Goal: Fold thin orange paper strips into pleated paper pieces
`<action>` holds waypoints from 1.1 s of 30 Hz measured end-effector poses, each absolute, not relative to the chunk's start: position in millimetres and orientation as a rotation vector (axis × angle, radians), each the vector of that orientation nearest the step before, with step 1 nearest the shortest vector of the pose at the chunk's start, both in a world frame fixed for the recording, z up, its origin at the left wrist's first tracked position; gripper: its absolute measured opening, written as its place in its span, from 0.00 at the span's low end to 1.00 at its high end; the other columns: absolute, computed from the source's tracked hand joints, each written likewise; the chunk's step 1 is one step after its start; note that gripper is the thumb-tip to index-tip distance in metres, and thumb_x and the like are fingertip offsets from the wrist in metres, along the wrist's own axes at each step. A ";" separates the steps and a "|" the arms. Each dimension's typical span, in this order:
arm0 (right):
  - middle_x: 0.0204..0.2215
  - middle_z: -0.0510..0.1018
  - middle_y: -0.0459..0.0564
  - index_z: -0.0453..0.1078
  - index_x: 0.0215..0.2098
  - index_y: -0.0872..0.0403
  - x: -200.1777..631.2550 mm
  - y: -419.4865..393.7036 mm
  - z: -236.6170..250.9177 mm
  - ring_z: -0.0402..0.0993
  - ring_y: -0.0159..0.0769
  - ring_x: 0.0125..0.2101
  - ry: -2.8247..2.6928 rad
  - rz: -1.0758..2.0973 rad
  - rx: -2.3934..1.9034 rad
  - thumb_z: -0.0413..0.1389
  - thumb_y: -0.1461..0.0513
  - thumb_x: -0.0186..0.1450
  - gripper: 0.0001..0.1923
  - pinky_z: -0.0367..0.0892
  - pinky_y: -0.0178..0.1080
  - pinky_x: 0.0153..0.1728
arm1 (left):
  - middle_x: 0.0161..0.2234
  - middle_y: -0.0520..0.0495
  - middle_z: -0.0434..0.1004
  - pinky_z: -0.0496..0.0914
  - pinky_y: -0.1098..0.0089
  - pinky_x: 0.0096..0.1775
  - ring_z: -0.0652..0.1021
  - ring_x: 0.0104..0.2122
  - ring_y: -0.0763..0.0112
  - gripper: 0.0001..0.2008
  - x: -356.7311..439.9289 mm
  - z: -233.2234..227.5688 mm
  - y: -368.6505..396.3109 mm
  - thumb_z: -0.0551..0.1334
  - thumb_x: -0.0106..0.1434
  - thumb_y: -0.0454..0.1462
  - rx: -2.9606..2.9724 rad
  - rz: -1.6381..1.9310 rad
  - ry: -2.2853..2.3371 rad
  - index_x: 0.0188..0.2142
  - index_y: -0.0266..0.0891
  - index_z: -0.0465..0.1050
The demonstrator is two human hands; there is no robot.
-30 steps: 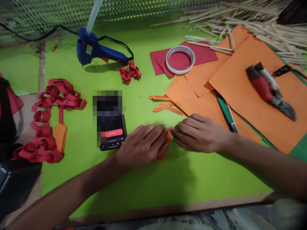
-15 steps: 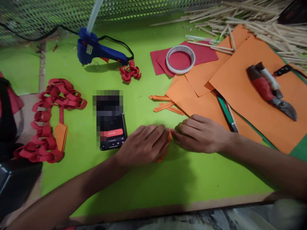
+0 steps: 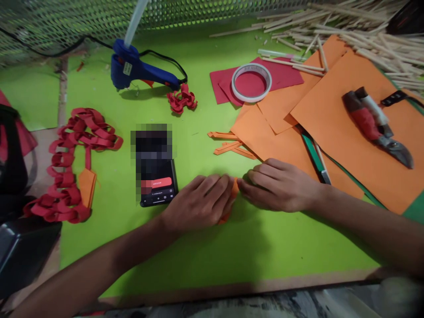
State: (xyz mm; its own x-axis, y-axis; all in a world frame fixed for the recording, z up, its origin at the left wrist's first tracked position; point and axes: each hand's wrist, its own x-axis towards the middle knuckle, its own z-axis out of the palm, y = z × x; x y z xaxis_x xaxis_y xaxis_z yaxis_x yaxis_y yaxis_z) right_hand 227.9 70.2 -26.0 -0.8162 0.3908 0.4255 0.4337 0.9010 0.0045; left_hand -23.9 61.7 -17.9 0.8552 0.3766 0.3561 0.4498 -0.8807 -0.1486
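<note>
My left hand point(image 3: 200, 202) lies flat over a small folded orange paper piece point(image 3: 233, 190) on the green table sheet point(image 3: 185, 256), pressing it down. My right hand point(image 3: 278, 183) meets it from the right, its fingertips pinching the same paper's edge. Most of the paper is hidden under my left fingers; only an orange corner shows between the hands and below the left palm.
A phone point(image 3: 156, 180) lies just left of my left hand. Red paper chain point(image 3: 74, 163) at left, blue glue gun point(image 3: 139, 70) and a red paper flower point(image 3: 182, 98) behind. Orange sheets point(image 3: 331, 119), tape roll point(image 3: 251, 82), cutters point(image 3: 376, 123), folded orange strips point(image 3: 228, 143) and wooden sticks point(image 3: 357, 31) at right.
Both hands stay on the orange paper piece with only tiny finger shifts. The view has drifted slightly.
</note>
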 end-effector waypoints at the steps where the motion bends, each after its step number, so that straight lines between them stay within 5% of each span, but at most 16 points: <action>1: 0.27 0.73 0.44 0.72 0.39 0.56 227.7 70.2 -25.7 0.67 0.31 0.32 -2.642 -0.138 -0.603 0.58 0.63 0.69 0.03 0.59 0.40 0.31 | 0.44 0.42 0.82 0.72 0.65 0.35 0.78 0.38 0.65 0.15 -23.8 -17.9 61.7 0.66 0.68 0.38 -2.800 -0.477 -0.641 0.49 0.28 0.77; 33: 0.28 0.73 0.44 0.73 0.39 0.57 228.0 70.1 -28.2 0.67 0.31 0.31 -2.645 -0.141 -0.598 0.59 0.63 0.68 0.04 0.59 0.41 0.31 | 0.44 0.42 0.82 0.72 0.64 0.35 0.78 0.38 0.64 0.18 -25.9 -17.4 60.7 0.68 0.65 0.39 -2.806 -0.447 -0.642 0.51 0.28 0.77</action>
